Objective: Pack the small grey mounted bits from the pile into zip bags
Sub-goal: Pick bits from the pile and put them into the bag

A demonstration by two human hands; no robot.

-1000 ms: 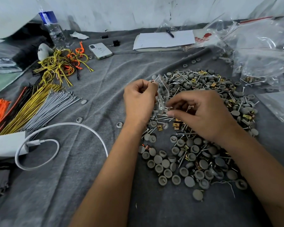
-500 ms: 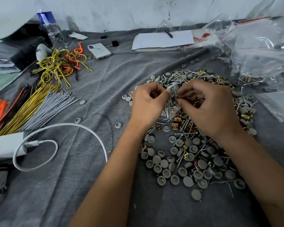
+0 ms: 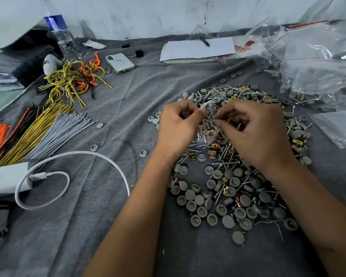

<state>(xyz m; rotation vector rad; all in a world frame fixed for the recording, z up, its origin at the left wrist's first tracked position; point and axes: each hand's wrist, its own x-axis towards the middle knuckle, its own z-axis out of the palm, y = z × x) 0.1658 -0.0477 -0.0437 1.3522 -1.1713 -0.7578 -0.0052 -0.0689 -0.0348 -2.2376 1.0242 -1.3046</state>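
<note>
- Grey bits lie in a loose pile with screws and small brass clips on the grey cloth of the tabletop, under and around both hands
- Each bit looks small, light and hard, a round cap that would roll or skid if nudged; best taken by its rim between thumb and forefinger, or by the thin shank where one shows
- Zip bag is clear, thin and limp, held up above the pile between the two hands, with screws showing inside it
- Left hand has its grip curled closed, pinching one edge of the bag mouth
- Right hand pinches the opposite edge with thumb and forefinger, other fingers curled
- The film looks slippery and easily creased, so a hold near the zip strip should keep the mouth open
</note>
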